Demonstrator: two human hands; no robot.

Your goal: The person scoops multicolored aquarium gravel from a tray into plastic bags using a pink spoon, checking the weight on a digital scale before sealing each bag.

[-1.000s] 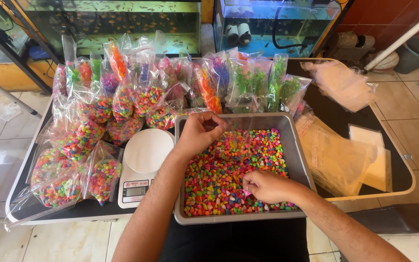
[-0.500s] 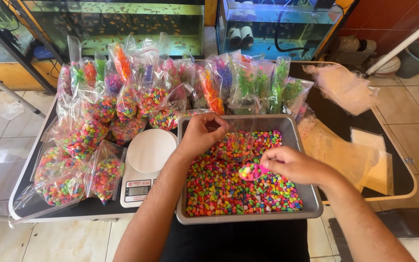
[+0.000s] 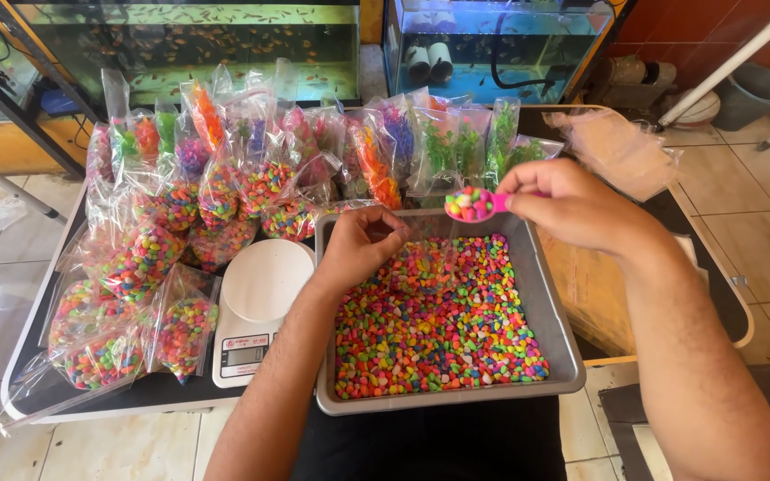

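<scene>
Pebbles (image 3: 438, 312) fill the pink scoop (image 3: 471, 204) pinched in the right hand (image 3: 572, 207); left hand (image 3: 360, 245) fingers grip a clear bag (hard to see), so tipping needs careful aim.

Two bare forearms in view, no sleeves visible up to frame edge. Left hand (image 3: 360, 245): no rings, watch or wristband on the parts that show; fingers curled, nails not visible. Right hand (image 3: 572, 207): also no jewellery, no glove, wrist bare. Both arms w/ visible hair along forearm. Dark clothing, black or near it, shows at bottom centre between the arms; can't tell what garment.
</scene>
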